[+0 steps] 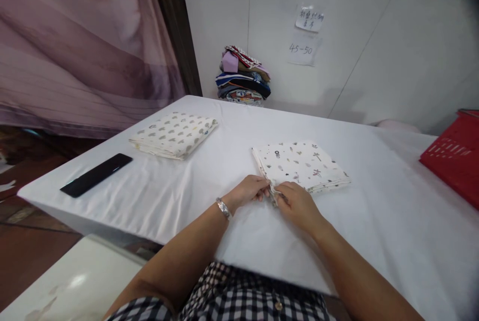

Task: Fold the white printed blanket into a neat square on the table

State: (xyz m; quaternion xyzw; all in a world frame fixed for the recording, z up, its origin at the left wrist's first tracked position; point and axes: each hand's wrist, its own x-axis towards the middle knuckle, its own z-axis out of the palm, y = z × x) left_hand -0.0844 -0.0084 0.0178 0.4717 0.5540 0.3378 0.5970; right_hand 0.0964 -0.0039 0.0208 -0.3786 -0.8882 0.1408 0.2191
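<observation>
A folded white cloth with small dark prints (304,163) lies flat on the white-covered table (374,231) in front of me. My left hand (250,189) and my right hand (297,204) meet at its near left corner, and the fingers of both pinch the layered edge there. A silver bracelet sits on my left wrist. A second folded cloth with grey spots (174,134) rests further left on the table, apart from both hands.
A long black flat object (96,174) lies near the table's left edge. A stack of folded coloured fabrics (243,77) stands against the back wall. A red plastic basket (456,155) sits at the right edge. Purple curtain hangs left.
</observation>
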